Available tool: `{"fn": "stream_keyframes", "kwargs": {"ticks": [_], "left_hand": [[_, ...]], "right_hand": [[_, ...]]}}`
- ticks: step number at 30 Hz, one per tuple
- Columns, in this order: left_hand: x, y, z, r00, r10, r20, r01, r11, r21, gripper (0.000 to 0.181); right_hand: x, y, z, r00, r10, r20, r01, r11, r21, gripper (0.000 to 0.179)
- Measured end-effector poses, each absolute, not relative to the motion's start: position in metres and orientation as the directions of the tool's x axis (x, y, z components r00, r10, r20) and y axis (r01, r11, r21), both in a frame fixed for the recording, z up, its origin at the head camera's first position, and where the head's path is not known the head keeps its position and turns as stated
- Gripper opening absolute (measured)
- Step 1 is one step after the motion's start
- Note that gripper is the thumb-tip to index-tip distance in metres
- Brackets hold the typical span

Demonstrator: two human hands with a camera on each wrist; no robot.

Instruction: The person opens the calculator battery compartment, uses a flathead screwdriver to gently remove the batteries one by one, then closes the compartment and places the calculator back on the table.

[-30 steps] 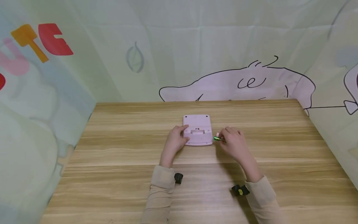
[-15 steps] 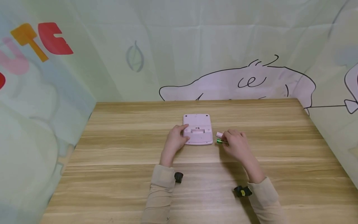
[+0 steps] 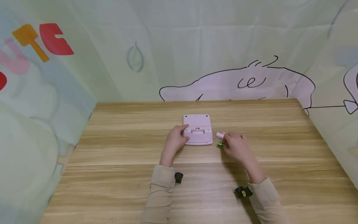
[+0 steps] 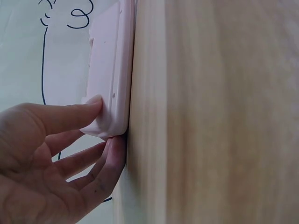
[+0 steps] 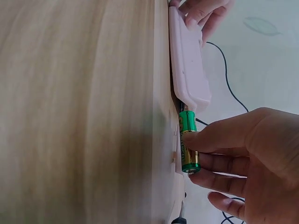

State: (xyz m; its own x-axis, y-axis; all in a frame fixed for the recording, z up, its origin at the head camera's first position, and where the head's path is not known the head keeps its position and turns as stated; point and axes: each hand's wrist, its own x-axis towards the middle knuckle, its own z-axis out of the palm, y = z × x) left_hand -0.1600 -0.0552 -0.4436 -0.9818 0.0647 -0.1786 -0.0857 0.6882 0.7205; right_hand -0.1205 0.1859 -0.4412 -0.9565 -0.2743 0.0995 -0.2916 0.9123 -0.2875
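Note:
A pale pink calculator (image 3: 197,122) lies face down on the wooden table, its small battery compartment uncovered. My left hand (image 3: 175,138) holds its left edge, thumb on the back and fingertips against the side, as the left wrist view (image 4: 70,154) also shows. Just right of the calculator, my right hand (image 3: 236,144) pinches a green and gold battery (image 5: 188,144) between thumb and fingers, low over the table. A small pink battery cover (image 3: 219,135) lies by the right fingertips, partly hidden by them. Whether those fingers touch the cover, I cannot tell.
The wooden table (image 3: 126,149) ends at a printed cloth backdrop (image 3: 167,46) behind and at both sides. Black wrist camera mounts (image 3: 243,192) stick out from both beige sleeves. Dark cables (image 5: 227,77) show in the right wrist view.
My right hand has drawn slightly right and toward my body, taking the battery away from the calculator. More of the pink cover shows now. The left hand and calculator have stayed put.

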Motion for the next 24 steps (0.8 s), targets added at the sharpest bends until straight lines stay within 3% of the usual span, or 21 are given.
{"fn": "stream_keyframes", "kwargs": {"ticks": [24], "left_hand": [[-0.1599, -0.0554, -0.4435, -0.984, 0.070, -0.163, -0.069, 0.696, 0.715, 0.053]], "right_hand": [[-0.1188, 0.1903, -0.4449, -0.956, -0.289, 0.055, -0.293, 0.917, -0.272, 0.013]]}}
